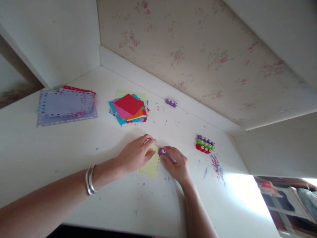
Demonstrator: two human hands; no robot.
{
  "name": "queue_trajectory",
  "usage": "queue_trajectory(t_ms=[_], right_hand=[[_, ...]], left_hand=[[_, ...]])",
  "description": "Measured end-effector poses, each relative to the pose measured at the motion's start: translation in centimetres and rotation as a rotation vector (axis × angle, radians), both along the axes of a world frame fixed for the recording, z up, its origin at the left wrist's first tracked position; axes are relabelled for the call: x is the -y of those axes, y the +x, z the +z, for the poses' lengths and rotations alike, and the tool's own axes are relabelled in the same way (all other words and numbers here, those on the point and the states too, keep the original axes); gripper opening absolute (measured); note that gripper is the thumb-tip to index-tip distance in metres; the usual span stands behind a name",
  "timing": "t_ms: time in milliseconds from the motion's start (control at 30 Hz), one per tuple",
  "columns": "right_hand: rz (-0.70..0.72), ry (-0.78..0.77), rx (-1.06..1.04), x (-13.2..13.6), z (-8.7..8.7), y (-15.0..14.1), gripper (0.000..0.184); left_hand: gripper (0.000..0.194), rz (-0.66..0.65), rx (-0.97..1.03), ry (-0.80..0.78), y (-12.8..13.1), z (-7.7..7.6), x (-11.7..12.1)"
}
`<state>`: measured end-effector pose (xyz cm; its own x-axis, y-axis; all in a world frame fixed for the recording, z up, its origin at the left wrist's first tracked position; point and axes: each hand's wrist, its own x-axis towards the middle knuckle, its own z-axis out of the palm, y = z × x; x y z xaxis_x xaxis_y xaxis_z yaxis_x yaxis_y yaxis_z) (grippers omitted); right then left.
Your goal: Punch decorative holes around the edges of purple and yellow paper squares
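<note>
A pale yellow sheet of paper (151,168) lies on the white table, with a row of small punched holes along its near and right edges. My left hand (135,152), a silver bangle on its wrist, rests over the sheet's upper left part. Its thumb and fingers are apart and curved down onto the paper. At the sheet's right edge my right hand (177,163) grips a small purple paper punch with a googly eye (162,151) between thumb and fingers. The yellow paper's edge meets the punch; whether it sits inside the slot is hidden.
Punched purple sheets (64,104) lie at the far left. Beside them is a pile of coloured paper (130,105). More eyed punches stand by the wall: a purple group (171,102) and a purple, green and red block (205,144). Confetti (217,166) dots the table.
</note>
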<state>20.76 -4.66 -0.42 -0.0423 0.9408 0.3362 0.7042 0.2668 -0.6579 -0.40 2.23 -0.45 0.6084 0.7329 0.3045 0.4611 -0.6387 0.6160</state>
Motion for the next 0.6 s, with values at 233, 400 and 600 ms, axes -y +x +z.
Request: queue_trajectory(t_ms=[233,400,600], right_hand=[[0.017,-0.048,-0.032,-0.1,-0.2,0.5,0.023],[-0.088,-0.126,-0.107,-0.6,-0.1,0.5,0.02],[-0.102,-0.183,-0.155,-1.1,0.0,0.3,0.017]], left_hand=[[0.046,-0.006,-0.179,0.132,0.0,1.0,2.1],[0.052,-0.076,-0.207,0.08,0.2,0.2,2.8],[0.05,-0.102,-0.188,0.053,0.1,0.3,2.6]])
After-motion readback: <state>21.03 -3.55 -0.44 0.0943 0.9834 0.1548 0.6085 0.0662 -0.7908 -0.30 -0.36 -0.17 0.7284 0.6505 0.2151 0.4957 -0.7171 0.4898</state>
